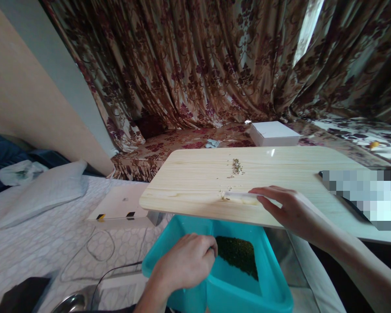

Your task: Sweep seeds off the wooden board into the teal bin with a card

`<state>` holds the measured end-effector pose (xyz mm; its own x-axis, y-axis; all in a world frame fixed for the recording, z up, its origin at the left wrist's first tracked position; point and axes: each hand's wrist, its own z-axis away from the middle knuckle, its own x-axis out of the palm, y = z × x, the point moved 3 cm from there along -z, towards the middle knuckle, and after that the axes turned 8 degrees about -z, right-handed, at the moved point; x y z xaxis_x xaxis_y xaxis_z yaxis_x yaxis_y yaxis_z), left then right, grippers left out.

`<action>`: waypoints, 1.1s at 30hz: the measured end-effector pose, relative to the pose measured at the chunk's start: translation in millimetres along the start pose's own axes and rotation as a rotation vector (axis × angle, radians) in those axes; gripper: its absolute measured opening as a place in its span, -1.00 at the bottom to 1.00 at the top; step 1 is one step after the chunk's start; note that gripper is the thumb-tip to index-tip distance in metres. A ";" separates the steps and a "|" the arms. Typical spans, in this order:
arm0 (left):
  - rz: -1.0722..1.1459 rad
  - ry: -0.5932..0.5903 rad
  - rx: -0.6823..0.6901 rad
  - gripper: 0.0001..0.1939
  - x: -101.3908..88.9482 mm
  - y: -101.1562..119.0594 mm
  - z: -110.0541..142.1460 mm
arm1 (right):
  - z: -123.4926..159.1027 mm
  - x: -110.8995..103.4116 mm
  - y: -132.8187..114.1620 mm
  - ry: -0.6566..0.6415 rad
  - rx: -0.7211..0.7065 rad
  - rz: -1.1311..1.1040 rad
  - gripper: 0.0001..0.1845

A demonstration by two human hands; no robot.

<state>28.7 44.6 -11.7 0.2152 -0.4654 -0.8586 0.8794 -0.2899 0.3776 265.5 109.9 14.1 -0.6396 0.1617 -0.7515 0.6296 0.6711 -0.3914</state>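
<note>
My right hand (285,208) pinches one end of a pale, see-through flat strip (243,196) that lies along the wooden tabletop (182,178). A few small crumbs touch the strip's far end, and a small heap of greenish-brown bits (236,166) lies further back on the board. Over the divider of a turquoise two-part bin (270,278) is my left hand (190,261), its fingers curled closed. Whatever those fingers hold, if anything, is hidden. Dark green granules (237,254) cover part of the bin's right compartment.
A pixelated screen-like device (361,195) rests at the board's right. Behind the board stands a white box (273,132); another white box (124,204) lies on the bed at left. A cable (114,269) and a metal bowl (73,302) are at lower left.
</note>
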 end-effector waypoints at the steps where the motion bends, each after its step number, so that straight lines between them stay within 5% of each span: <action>1: -0.001 0.000 0.002 -0.63 -0.4 0.5 0.0 | -0.3 -1.2 -1.6 0.009 -0.001 -0.002 -0.69; 33: -0.007 0.014 0.034 -0.63 -0.3 0.4 -3.2 | 5.7 -5.8 -2.8 -0.003 0.051 -0.055 -0.69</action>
<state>30.4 47.2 -12.5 0.2150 -0.4510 -0.8662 0.8663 -0.3215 0.3824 270.0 103.0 16.6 -0.6721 0.1235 -0.7301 0.6155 0.6412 -0.4583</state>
